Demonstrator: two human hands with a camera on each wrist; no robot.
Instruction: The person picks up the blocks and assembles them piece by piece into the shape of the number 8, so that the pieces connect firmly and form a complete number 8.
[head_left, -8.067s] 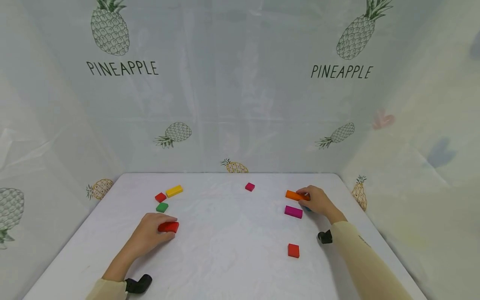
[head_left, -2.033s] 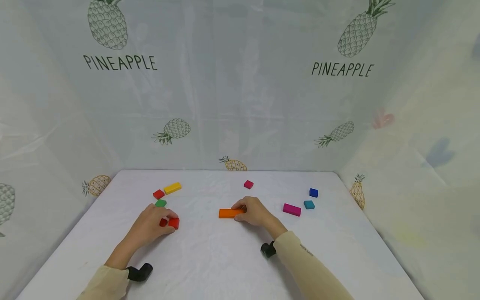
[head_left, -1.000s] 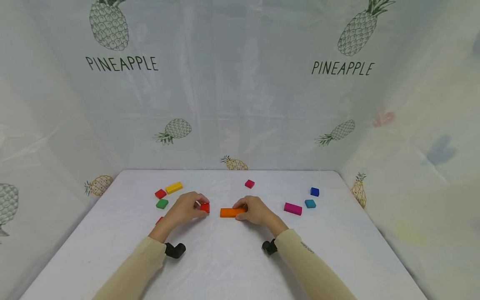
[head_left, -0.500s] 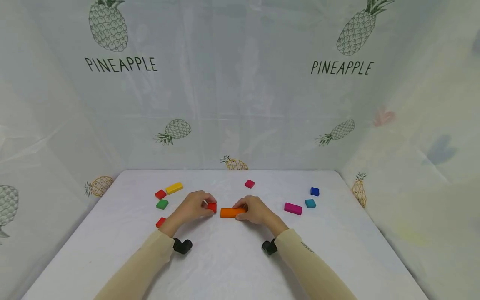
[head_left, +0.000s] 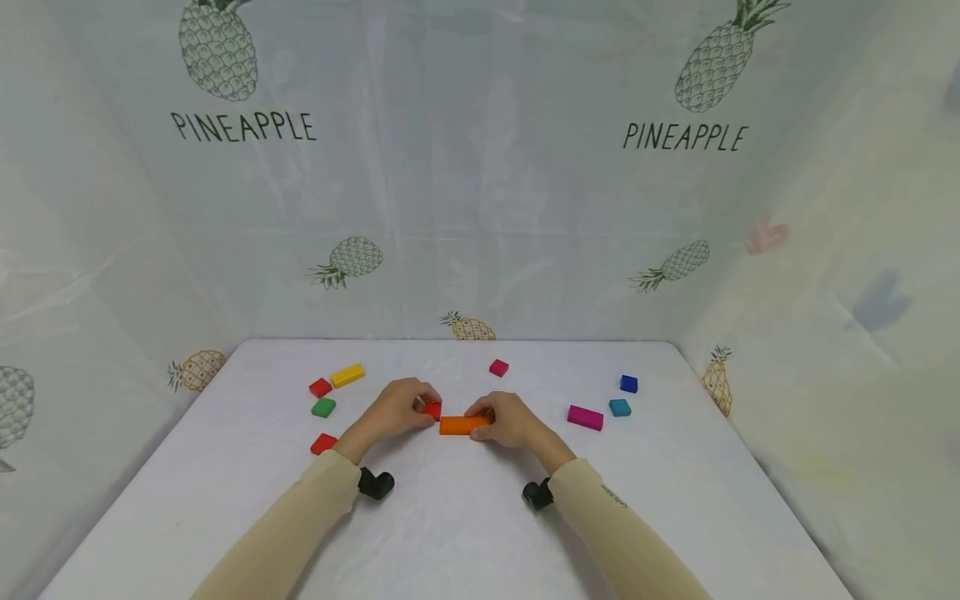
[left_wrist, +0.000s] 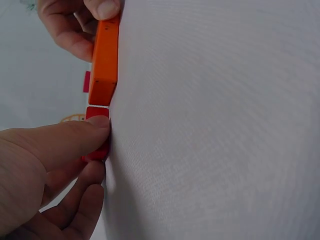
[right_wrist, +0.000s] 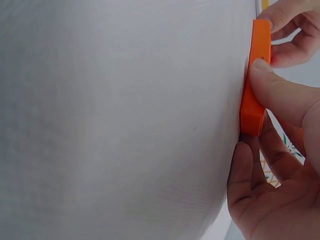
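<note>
My left hand (head_left: 397, 410) pinches a small red block (head_left: 432, 410) between thumb and fingers near the middle of the table. Just to its right lies a longer orange block (head_left: 457, 426), which my right hand (head_left: 513, 423) grips at its right end. In the left wrist view, the end of the orange block (left_wrist: 104, 65) stands close to the red block (left_wrist: 97, 112), with a thin gap showing. The right wrist view has my thumb on the near side of the orange block (right_wrist: 256, 95); the left fingers there hide the red block.
On the left lie a yellow block (head_left: 348, 376), a red one (head_left: 320, 387), a green one (head_left: 323, 407) and another red one (head_left: 323, 443). A pinkish-red cube (head_left: 498, 367) sits at the back. Magenta (head_left: 585, 417), teal (head_left: 619, 407) and blue (head_left: 628, 383) blocks lie on the right.
My right hand has carried the orange block from the back right to the middle, then stayed still. My left hand has brought the red block rightward from the left, up beside the orange one.
</note>
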